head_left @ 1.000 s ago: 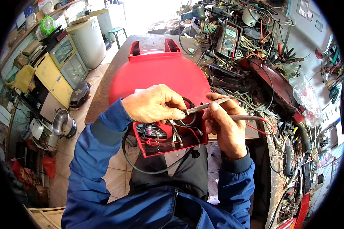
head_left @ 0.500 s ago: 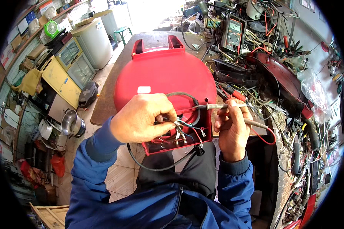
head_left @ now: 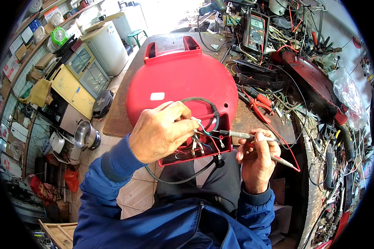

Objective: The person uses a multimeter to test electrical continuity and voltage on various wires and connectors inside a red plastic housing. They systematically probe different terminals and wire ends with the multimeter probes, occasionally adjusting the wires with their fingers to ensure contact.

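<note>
A rounded red plastic housing [head_left: 183, 81] lies on the brown table [head_left: 116, 122], its open wiring compartment [head_left: 225, 145] facing me. Over the compartment's left side, my left hand [head_left: 160, 133] is closed, thumb and fingertips pinching thin wires [head_left: 200, 123]. Several wire ends with metal terminals [head_left: 222, 145] stick out below it. My right hand [head_left: 257, 166] holds two test probes like chopsticks. The upper probe [head_left: 240, 135] points left, its tip among the wires; the lower probe [head_left: 283, 161] crosses the palm, its tip hidden. A black cable [head_left: 215, 112] loops over the housing's edge.
A multimeter [head_left: 255, 32] leans at the back right amid tangled cables. Red-handled clamps [head_left: 264, 99] and a dark red curved shell [head_left: 309, 81] lie on the right. Left of the table, a metal pot [head_left: 85, 133] sits near cabinets [head_left: 72, 89].
My right hand has moved down slightly, bringing the upper probe's tip from the compartment's upper rim to the wires. The left fingers have shifted on the wires. The whole view has shifted a little.
</note>
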The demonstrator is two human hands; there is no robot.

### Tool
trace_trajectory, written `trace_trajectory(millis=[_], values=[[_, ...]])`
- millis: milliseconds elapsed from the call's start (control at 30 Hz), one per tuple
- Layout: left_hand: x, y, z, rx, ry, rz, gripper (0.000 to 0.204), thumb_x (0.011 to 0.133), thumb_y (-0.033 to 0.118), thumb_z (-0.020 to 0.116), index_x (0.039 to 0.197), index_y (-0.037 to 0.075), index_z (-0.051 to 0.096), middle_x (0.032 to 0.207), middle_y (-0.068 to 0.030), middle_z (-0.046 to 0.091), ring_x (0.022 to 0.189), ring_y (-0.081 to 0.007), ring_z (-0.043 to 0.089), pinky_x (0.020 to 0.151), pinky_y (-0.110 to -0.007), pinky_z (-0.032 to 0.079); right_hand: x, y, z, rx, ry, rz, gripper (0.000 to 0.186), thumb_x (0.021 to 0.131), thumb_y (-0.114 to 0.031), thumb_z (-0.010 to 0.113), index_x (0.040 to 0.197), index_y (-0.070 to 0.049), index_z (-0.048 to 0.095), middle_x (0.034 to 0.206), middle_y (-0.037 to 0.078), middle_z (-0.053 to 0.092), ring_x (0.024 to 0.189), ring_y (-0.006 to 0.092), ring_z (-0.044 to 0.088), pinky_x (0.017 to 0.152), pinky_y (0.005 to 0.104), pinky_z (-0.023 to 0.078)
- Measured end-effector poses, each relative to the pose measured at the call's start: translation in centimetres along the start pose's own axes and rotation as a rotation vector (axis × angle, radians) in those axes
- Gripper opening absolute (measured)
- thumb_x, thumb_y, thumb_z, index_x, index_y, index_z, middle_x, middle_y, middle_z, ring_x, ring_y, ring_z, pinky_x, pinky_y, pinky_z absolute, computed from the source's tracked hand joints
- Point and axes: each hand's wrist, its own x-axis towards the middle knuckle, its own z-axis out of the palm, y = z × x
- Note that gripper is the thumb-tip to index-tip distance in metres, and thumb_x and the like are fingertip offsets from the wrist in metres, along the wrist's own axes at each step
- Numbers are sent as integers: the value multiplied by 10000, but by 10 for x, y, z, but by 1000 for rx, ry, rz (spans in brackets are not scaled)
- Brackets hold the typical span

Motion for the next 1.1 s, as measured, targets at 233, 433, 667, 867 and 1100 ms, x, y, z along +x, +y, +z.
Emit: trace_trajectory(millis=[233, 433, 667, 867, 1100], values=[[1, -1, 1, 29, -8, 68, 213, 712, 49, 821, 906, 64, 736, 888, -58, 635, 757, -185, 624, 625, -315, 536, -8, 3, 1, 17, -11, 28, 259, 1000, -207, 602, 1025, 50, 620, 807, 205, 710, 515, 207, 631, 441, 268, 459], [-5, 4, -1, -263, -69, -164, 164, 798, 6, 777, 950, 17, 714, 895, -110, 676, 697, -175, 660, 607, -282, 536, -13, 6, -6, -53, -68, -10, 270, 991, -190, 605, 1035, 75, 632, 826, 209, 719, 526, 209, 639, 450, 276, 459], [-3, 0, -6, -991, -217, -618, 154, 965, 19, 633, 1099, -47, 669, 933, -84, 701, 752, -124, 681, 637, -247, 554, -26, 6, -2, -35, -107, -14, 253, 952, -87, 656, 1115, 106, 660, 842, 208, 724, 548, 205, 654, 465, 270, 478], [3, -6, -11, -1075, -259, -736, 230, 1013, 136, 598, 1141, -49, 647, 1004, -142, 715, 766, -177, 721, 645, -255, 569, -33, 13, -1, -29, -173, -18, 269, 932, -48, 678, 1149, 111, 662, 860, 187, 707, 585, 203, 666, 505, 275, 519], [8, -7, -11, -1068, -296, -782, 277, 1046, 176, 549, 1195, -45, 626, 986, -140, 719, 786, -180, 724, 660, -258, 573, -35, 22, 1, -136, -246, -175, 277, 921, -42, 691, 1164, 90, 673, 1016, 219, 689, 619, 223, 684, 511, 285, 543]])
